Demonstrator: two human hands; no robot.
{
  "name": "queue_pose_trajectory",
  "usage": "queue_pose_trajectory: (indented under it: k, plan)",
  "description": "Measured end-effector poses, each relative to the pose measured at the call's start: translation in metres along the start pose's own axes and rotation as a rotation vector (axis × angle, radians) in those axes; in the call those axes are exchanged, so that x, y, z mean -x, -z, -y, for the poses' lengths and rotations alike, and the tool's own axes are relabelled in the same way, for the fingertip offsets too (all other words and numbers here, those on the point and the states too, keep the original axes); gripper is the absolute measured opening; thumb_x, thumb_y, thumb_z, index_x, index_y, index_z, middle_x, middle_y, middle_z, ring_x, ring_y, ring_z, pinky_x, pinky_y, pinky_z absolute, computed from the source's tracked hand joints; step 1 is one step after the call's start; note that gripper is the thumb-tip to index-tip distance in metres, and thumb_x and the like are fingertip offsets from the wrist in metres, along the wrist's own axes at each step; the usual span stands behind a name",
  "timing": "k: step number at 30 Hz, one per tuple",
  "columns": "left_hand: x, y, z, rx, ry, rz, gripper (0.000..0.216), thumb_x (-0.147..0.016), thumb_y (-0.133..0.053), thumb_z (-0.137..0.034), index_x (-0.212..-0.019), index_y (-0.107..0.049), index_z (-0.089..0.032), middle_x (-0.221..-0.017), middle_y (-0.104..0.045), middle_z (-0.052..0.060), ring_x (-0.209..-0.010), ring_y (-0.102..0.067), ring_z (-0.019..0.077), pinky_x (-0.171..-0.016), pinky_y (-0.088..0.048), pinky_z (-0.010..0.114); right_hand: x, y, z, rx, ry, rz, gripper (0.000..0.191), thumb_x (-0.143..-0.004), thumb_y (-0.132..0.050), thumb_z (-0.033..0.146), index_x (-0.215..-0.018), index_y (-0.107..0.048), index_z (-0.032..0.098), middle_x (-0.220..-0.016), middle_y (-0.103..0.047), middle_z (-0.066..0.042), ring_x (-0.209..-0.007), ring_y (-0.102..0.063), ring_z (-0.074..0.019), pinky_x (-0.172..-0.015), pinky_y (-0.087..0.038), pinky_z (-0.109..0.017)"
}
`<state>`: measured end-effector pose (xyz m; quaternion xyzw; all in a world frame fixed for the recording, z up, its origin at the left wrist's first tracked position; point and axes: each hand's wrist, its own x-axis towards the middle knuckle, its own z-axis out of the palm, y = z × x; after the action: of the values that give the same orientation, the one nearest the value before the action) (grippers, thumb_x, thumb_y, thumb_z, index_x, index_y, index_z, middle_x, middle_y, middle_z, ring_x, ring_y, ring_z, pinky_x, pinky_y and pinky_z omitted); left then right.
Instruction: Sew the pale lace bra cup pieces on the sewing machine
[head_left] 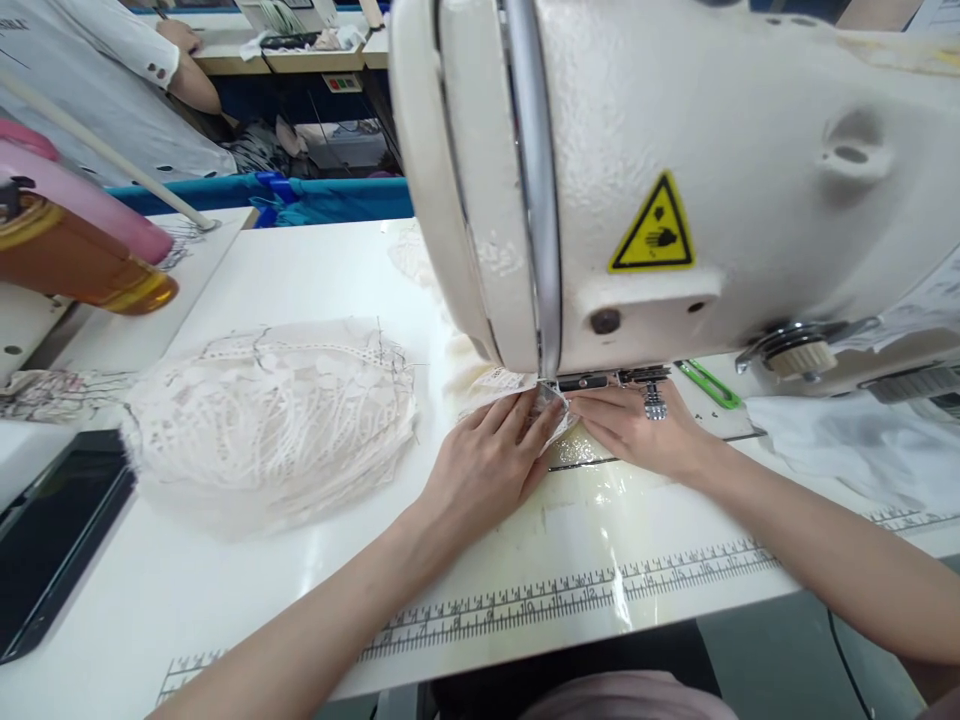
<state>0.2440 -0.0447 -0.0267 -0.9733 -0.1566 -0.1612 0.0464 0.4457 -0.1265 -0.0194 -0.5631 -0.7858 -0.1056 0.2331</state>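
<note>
A strip of white lace fabric (500, 380) lies under the needle end of a white sewing machine (645, 120). My left hand (491, 455) rests on this lace just left of the presser foot, its fingers stretched out and pressing it down. My right hand (645, 430) is to the right of the needle, fingers drawn together at the lace's edge; its fingertips are partly hidden by the metal attachment (637, 378) beside the foot. Further left on the table, a pile of cream lace pieces (277, 420) lies with loose threads on it.
A black phone (60, 540) lies at the left edge. An amber bottle (82, 255) and a pink bottle (112, 200) stand behind it. Green thread snips (709, 384) and white cloth (825, 440) are at right. A printed ruler (525, 610) runs along the front. Another person (112, 90) sits beyond.
</note>
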Motion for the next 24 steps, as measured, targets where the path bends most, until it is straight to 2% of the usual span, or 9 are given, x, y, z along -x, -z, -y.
queue_pose_trajectory:
  k: [7, 12, 17, 20, 24]
  plan:
    - [0.002, 0.000, 0.005, -0.046, -0.206, -0.070, 0.037, -0.097, -0.044, -0.016, -0.128, -0.059, -0.004, -0.130, -0.062, 0.015, -0.120, -0.061, 0.0258, -0.098, -0.055, 0.039, 0.001, -0.006, -0.007, -0.020, 0.055, -0.026, 0.024, -0.094, -0.050, 0.015, -0.101, -0.070, 0.026, -0.098, -0.075, 0.000, -0.084, -0.066, -0.0155, -0.078, -0.046, -0.033]
    - [0.004, 0.004, 0.018, 0.009, -0.225, -0.021, 0.037, -0.097, -0.043, -0.016, -0.128, -0.059, -0.006, -0.130, -0.062, 0.014, -0.119, -0.062, 0.0248, -0.099, -0.055, 0.039, 0.001, -0.013, -0.005, 0.090, 0.097, -0.056, 0.019, -0.092, -0.054, 0.013, -0.095, -0.069, 0.023, -0.100, -0.075, 0.001, -0.085, -0.065, -0.0145, -0.079, -0.047, -0.031]
    - [0.006, 0.007, 0.030, 0.043, -0.243, 0.010, 0.038, -0.097, -0.041, -0.016, -0.129, -0.060, -0.009, -0.132, -0.060, 0.013, -0.119, -0.062, 0.0256, -0.097, -0.056, 0.041, 0.002, -0.020, 0.001, 0.053, 0.159, 0.038, 0.029, -0.090, -0.052, 0.002, -0.104, -0.068, 0.021, -0.107, -0.073, -0.002, -0.098, -0.064, -0.0141, -0.081, -0.049, -0.028]
    - [0.007, 0.005, 0.034, 0.014, -0.246, -0.001, 0.037, -0.097, -0.040, -0.014, -0.126, -0.062, -0.009, -0.130, -0.062, 0.014, -0.115, -0.064, 0.0260, -0.096, -0.057, 0.040, 0.003, -0.024, 0.008, 0.070, 0.147, -0.010, 0.032, -0.089, -0.053, 0.001, -0.109, -0.067, 0.022, -0.104, -0.074, 0.000, -0.102, -0.063, -0.0140, -0.082, -0.048, -0.029]
    - [0.006, 0.002, 0.034, 0.024, -0.217, -0.012, 0.039, -0.096, -0.040, -0.013, -0.129, -0.061, -0.013, -0.127, -0.065, 0.012, -0.113, -0.066, 0.0247, -0.096, -0.056, 0.039, 0.002, -0.028, 0.015, 0.074, 0.178, -0.064, 0.026, -0.087, -0.054, 0.000, -0.099, -0.068, 0.020, -0.095, -0.074, 0.003, -0.098, -0.064, -0.0130, -0.080, -0.049, -0.029]
